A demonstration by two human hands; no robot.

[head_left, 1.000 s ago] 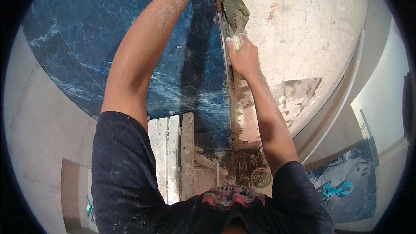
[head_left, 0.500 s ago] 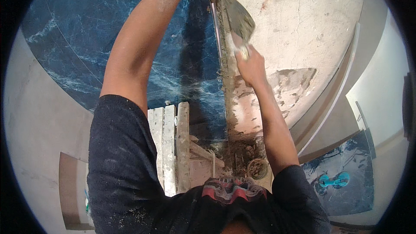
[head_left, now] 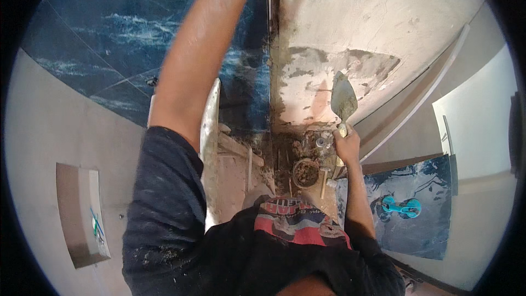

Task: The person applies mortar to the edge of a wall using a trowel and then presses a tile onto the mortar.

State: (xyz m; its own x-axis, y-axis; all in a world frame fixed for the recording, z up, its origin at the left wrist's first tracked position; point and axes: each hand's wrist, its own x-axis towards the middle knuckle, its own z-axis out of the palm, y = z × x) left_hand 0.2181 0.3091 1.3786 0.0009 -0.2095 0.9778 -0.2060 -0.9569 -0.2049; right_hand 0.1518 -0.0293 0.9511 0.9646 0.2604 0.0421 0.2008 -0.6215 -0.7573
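My right hand (head_left: 348, 141) is closed around the handle of a pointed trowel (head_left: 344, 97). Its grey, mortar-smeared blade points up and away, in front of the bare plastered wall (head_left: 334, 5). My left arm (head_left: 192, 60) reaches up across the blue marble-look panels (head_left: 118, 33), and its hand lies beyond the top edge, out of sight. A rough mortar-stained seam (head_left: 274, 49) runs between the panels and the plaster. Beside the seam the lower plaster carries a darker damp-looking patch (head_left: 370, 64).
Below stands a bucket (head_left: 307, 173) with mortar-like stuff in it, amid debris. A pale plank (head_left: 212, 148) and wooden pieces (head_left: 238, 148) are beneath my left arm. At the right lies a blue panel (head_left: 422, 235) with a turquoise double suction lifter (head_left: 401, 207). At the left is a wall recess (head_left: 74, 197).
My right hand has drawn the trowel down and to the right, away from the seam. The view has shifted, showing more of the floor and bucket. My left arm still reaches upward.
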